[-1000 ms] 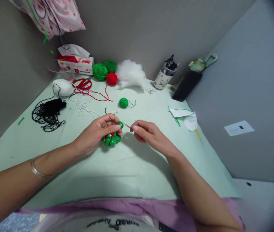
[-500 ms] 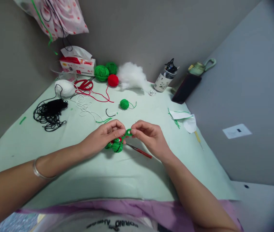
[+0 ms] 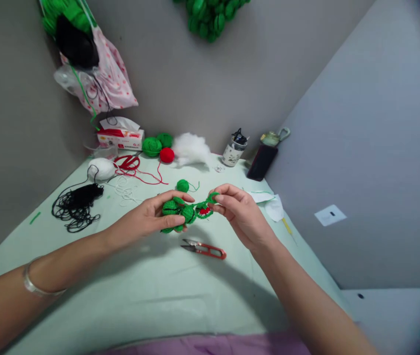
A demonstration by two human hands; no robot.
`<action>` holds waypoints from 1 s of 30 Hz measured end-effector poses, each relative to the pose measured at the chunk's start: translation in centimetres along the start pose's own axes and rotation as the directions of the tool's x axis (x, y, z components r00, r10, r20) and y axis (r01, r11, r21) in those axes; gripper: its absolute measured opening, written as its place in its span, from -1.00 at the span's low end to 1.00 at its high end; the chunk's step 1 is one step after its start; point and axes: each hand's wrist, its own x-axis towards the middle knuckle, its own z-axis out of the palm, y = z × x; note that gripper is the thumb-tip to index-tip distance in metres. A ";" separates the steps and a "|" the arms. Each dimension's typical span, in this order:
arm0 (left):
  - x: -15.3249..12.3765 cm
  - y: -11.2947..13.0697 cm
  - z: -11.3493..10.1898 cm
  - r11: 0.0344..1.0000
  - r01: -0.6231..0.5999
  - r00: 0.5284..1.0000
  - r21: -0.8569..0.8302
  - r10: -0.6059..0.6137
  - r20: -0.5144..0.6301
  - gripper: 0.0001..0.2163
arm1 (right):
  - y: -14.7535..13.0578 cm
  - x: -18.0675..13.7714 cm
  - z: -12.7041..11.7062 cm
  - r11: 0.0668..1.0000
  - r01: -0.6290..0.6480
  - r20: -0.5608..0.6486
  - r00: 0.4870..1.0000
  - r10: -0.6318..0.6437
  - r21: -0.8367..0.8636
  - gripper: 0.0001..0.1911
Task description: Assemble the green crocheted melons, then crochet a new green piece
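A crocheted watermelon charm (image 3: 188,213) of green balls with dark stripes and a red, white-and-green-edged slice (image 3: 204,212) is held up between both hands. My left hand (image 3: 160,213) is wrapped round the cluster of balls, thumb in front and fingers above and behind. At the other end, my right hand (image 3: 232,202) pinches the charm's green loop (image 3: 212,197) between thumb and forefinger, and the slice hangs just beside those fingers. Below the hands, red-handled thread snips (image 3: 205,249) lie on the pale green table cover (image 3: 150,296).
Tangled black yarn (image 3: 78,204), a white yarn ball (image 3: 100,168) and red scissors (image 3: 126,163) lie to the left. Farther back are a tissue box (image 3: 121,137), green and red yarn balls, white stuffing (image 3: 191,149), a pen cup (image 3: 234,150) and a phone (image 3: 262,162). A yellow-handled hook (image 3: 286,226) lies right.
Both hands have lifted the charm off the table, the left now cupping the balls and the right drawing the loop rightward. The snips show fully. My view has tilted up.
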 end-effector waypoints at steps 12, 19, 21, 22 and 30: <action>4.5 6.0 1.4 0.947 -0.252 0.968 -0.201 0.245 -0.058 -0.75 | -7.0 2.6 0.6 0.808 0.546 -0.144 0.801 -0.581 -0.222 -0.89; 6.4 6.2 3.2 0.927 -0.341 0.938 -0.158 0.346 0.009 -0.57 | -7.3 3.1 0.2 0.754 0.588 -0.161 0.747 -0.645 -0.291 -0.86; 6.5 5.9 3.3 0.934 -0.322 0.944 -0.152 0.330 0.029 -0.56 | -7.2 3.1 0.0 0.759 0.581 -0.151 0.756 -0.637 -0.293 -0.86; 6.5 5.7 3.2 0.938 -0.313 0.947 -0.151 0.320 0.030 -0.57 | -7.2 3.1 -0.2 0.764 0.572 -0.152 0.762 -0.630 -0.298 -0.86; 6.3 4.4 3.1 0.923 -0.307 0.952 -0.230 0.300 -0.068 -0.61 | -7.2 3.5 -1.3 0.841 0.504 -0.149 0.832 -0.534 -0.196 -0.81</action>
